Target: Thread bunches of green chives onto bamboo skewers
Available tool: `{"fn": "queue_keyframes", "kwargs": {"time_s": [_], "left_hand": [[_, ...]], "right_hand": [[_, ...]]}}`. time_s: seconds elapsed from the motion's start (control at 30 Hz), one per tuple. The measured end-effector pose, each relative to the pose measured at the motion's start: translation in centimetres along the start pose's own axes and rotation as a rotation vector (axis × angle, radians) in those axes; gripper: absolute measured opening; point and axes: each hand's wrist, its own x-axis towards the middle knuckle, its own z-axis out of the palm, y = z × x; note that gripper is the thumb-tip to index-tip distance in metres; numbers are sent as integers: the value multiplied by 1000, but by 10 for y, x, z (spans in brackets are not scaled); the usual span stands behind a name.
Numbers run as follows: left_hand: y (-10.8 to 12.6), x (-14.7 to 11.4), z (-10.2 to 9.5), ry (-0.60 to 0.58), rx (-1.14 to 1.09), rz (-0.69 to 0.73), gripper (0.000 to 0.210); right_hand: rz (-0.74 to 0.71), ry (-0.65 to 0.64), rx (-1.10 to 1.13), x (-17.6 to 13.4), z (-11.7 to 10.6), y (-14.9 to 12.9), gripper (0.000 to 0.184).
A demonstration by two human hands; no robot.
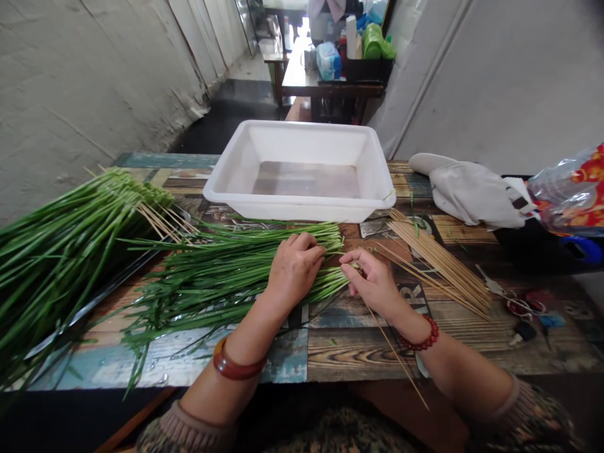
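Observation:
Loose garlic chives [202, 270] lie across the table, their pale cut ends pointing right. My left hand [293, 267] is over the stems near those ends, fingers curled and closed on some of them. Just to its right, my right hand [375, 283] pinches a bamboo skewer [399, 355] close to the stem ends; the skewer's long end slants down past the table's front edge. Its tip is hidden by the fingers and stems. More bamboo skewers [436, 261] are bunched on the table right of my right hand.
A white plastic tub [302, 200] stands behind the chives. At left, skewered chives [89, 220] are heaped on a metal tray [101, 299]. Towards the right lie a light cap [472, 189], keys [491, 280] and a plastic bag [566, 195]. Walls flank both sides.

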Motion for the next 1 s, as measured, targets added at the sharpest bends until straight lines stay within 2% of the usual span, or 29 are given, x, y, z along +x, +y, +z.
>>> {"fn": "queue_keyframes", "kwargs": {"time_s": [0.1, 0.2, 0.37, 0.57, 1.0], "left_hand": [[2, 2, 0, -11, 42, 15, 12], [3, 3, -2, 46, 17, 34, 15], [3, 2, -1, 166, -284, -37, 10], [6, -2, 3, 141, -499, -84, 13], [11, -4, 2, 125, -559, -58, 17]], "right_hand": [[-6, 15, -35, 0, 0, -2, 21], [-15, 44, -45, -1, 1, -6, 21], [-40, 63, -15, -4, 1, -12, 23], [-44, 56, -8, -5, 0, -13, 24], [-67, 70, -14, -4, 1, -13, 22]]}}
